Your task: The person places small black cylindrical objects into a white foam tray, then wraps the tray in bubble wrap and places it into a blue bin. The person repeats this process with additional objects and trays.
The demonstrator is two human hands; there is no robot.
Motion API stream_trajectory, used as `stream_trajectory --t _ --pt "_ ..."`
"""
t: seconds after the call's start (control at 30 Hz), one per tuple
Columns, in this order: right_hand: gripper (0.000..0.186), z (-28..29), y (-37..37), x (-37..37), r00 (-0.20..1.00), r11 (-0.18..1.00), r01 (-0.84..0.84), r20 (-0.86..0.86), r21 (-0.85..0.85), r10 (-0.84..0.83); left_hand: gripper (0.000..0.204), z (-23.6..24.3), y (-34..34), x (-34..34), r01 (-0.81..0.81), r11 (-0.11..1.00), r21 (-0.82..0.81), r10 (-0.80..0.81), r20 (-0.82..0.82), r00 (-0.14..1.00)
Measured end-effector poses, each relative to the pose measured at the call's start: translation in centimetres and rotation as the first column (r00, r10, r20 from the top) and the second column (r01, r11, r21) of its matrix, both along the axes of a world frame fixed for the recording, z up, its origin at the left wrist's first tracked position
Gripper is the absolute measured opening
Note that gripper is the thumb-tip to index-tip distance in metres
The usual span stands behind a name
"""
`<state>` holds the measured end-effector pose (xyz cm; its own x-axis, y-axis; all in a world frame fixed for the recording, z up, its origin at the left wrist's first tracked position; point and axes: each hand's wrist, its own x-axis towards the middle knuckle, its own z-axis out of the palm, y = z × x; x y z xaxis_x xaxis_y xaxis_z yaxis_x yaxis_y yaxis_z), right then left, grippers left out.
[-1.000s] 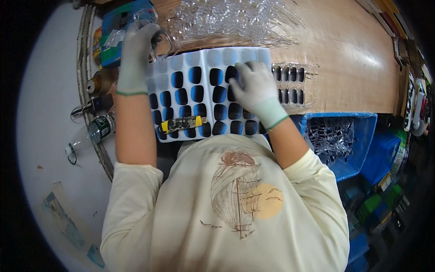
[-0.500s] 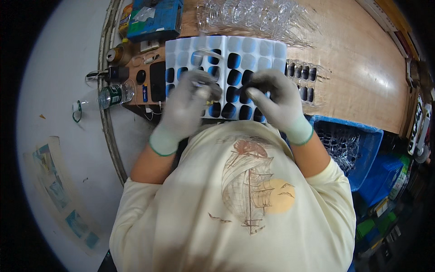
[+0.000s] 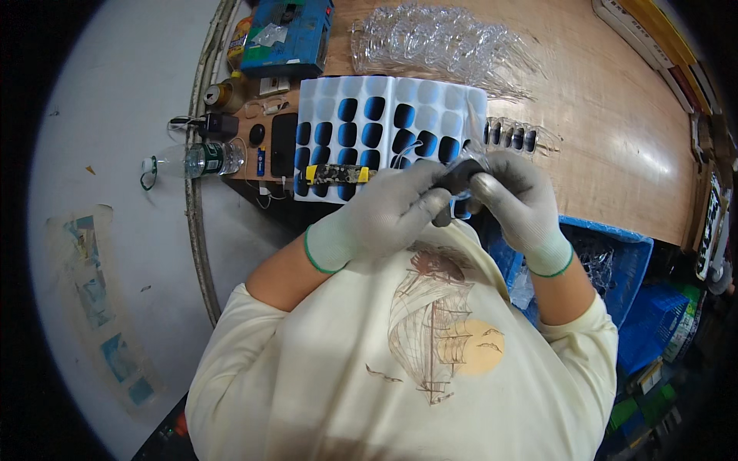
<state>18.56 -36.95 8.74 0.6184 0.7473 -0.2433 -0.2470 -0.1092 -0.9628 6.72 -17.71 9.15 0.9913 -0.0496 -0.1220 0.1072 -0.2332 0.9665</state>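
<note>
My left hand and my right hand, both in pale gloves with green cuffs and dark-stained fingertips, meet over the near right of a lens tray. Between them they pinch a clear eyeglass frame and a dark lens; how far the lens is seated is hidden by the fingers. A clear temple arm sticks up beside my left fingers. Rows of dark tinted lenses lie on the white lens tray beneath. A black speckled bar with yellow ends shows over the tray, left of my left hand.
Clear frames are heaped behind the tray. Frames with dark lenses lie to its right. A blue crate stands at the near right. Leftward are a phone, a plastic bottle and a blue box.
My hands, apart over the tray before, have come together to the right. The clear frame has moved with my left hand and now meets the lens at my right fingers.
</note>
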Motion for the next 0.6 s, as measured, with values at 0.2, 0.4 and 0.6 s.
stream_trajectory --t 0.2,0.4,0.6 --pt "0.019 -1.4 -0.8 -1.6 0.988 0.99 0.133 0.086 -0.035 -0.13 0.023 -0.2 -0.8 -0.2 -0.022 0.974 0.225 0.003 0.087 0.996" --pt "0.013 -2.0 0.6 -1.6 0.983 0.99 0.133 0.122 0.053 -0.139 0.018 0.1 0.4 0.2 -0.099 0.95 0.295 0.074 0.095 0.993" --pt "0.014 -0.9 1.0 -1.2 0.98 0.996 0.084 0.184 -0.013 -0.08 0.015 0.8 0.6 0.6 -0.146 0.943 0.298 0.125 0.09 0.988"
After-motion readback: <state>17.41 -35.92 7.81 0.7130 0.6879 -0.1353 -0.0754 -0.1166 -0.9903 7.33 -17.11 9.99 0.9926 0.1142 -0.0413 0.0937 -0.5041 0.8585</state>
